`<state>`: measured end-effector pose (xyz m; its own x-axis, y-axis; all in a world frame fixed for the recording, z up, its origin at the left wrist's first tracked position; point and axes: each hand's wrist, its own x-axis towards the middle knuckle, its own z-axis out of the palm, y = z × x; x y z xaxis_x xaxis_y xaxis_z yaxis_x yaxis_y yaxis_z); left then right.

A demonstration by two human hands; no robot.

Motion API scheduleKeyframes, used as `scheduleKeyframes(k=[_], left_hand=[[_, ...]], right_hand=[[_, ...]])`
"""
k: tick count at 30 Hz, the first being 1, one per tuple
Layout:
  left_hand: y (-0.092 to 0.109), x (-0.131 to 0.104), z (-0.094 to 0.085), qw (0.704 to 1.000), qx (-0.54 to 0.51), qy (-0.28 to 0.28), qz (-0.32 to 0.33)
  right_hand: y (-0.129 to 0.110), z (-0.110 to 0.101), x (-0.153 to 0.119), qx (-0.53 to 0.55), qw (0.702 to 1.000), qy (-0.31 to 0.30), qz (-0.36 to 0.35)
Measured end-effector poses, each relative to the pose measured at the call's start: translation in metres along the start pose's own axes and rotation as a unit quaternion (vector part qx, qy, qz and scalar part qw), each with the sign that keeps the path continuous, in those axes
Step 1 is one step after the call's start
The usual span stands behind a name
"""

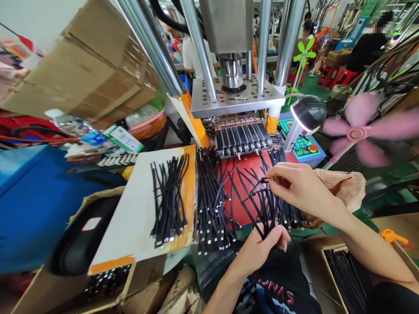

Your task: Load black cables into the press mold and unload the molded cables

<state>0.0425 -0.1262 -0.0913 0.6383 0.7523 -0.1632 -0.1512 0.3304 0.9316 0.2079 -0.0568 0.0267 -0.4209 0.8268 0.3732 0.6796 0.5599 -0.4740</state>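
Low over the front edge of the red work surface (240, 174), my left hand (258, 250) is closed around the lower ends of a bunch of black cables (269, 209). The bunch fans upward and away from my fist. My right hand (294, 185) pinches one black cable at its upper end, thumb against forefinger, just above the bunch. More flat black cables (209, 205) with small pale metal ends lie loose to the left. Another pile of black cables (170, 196) rests on a white board (137, 187) further left.
A press (235, 100) with metal columns stands behind, over a black slotted fixture (244, 137). A lit lamp (307, 114), a control box (304, 146) and a spinning pink fan (356, 133) are at right. Cardboard boxes with cables (345, 279) flank me. Other people sit further back.
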Motion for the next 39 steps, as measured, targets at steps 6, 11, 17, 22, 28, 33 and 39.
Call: scheduleKeyframes(k=[6,11,17,22,28,33,39], left_hand=[[0.000,-0.007,-0.012,0.982,-0.063,-0.153,-0.096],[0.010,-0.011,-0.023,0.967,-0.038,-0.217,-0.126],[0.026,-0.027,-0.037,0.933,-0.002,-0.330,-0.144],[0.041,-0.052,-0.070,0.910,0.119,-0.380,-0.115],[0.047,-0.118,-0.115,0.973,0.162,-0.095,-0.132],[0.052,-0.157,-0.142,0.956,0.107,0.270,-0.026],[0.041,-0.175,-0.145,0.861,0.101,0.497,0.035]], right_hand=[[0.093,-0.053,-0.037,-0.110,0.861,0.469,0.163],[0.136,-0.059,-0.178,-0.042,0.855,0.257,0.448],[0.024,0.069,-0.224,0.606,0.685,-0.075,0.397],[-0.021,0.122,-0.134,0.724,0.560,-0.042,0.400],[-0.021,0.140,-0.022,0.654,0.640,-0.183,0.359],[-0.048,0.186,0.115,0.610,0.728,-0.246,0.192],[-0.040,0.208,0.177,0.399,0.867,-0.248,0.167]])
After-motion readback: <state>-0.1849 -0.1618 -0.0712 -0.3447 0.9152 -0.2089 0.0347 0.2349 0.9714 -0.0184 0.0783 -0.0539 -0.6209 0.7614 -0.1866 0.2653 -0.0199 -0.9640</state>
